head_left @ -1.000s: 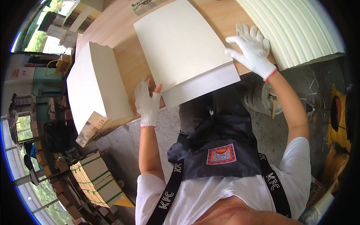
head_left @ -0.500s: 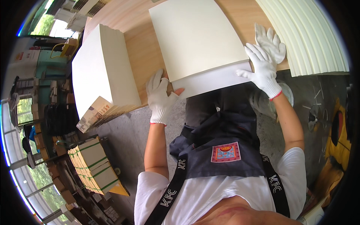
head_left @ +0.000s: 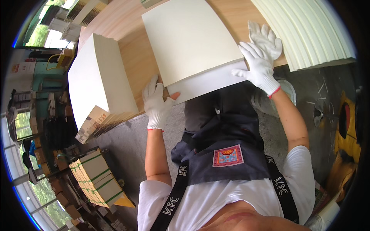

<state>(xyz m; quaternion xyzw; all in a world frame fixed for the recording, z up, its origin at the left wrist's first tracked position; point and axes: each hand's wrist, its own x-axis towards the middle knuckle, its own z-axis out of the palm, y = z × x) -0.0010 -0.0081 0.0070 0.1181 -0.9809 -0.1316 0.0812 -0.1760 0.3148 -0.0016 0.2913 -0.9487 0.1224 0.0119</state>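
Observation:
A cream sheet or stack of sheets (head_left: 192,42) lies in the middle of the wooden table, with a whiter sheet (head_left: 208,82) sticking out from under its near edge. At the left near corner is my left hand (head_left: 157,101), in a white knit glove with the thumb tip bare. Its fingers point away along the side edge, and the thumb reaches the white sheet's corner. My right hand (head_left: 259,70), gloved too, spreads its fingers at the right near corner, the thumb over the white sheet. Just beyond it lies a loose white glove (head_left: 266,40). Neither hand grasps anything visibly.
A tall stack of cream sheets (head_left: 90,75) stands on the table (head_left: 133,54) at left, a printed card (head_left: 91,122) at its near end. Thick layered cream stacks (head_left: 304,34) fill the right side. Strapped bundles (head_left: 98,177) stand lower left; a pale bucket (head_left: 287,92) is under the right edge.
The whole view has shifted, so the table and stacks appear farther left. Both hands keep nearly the same places at the sheet's near corners.

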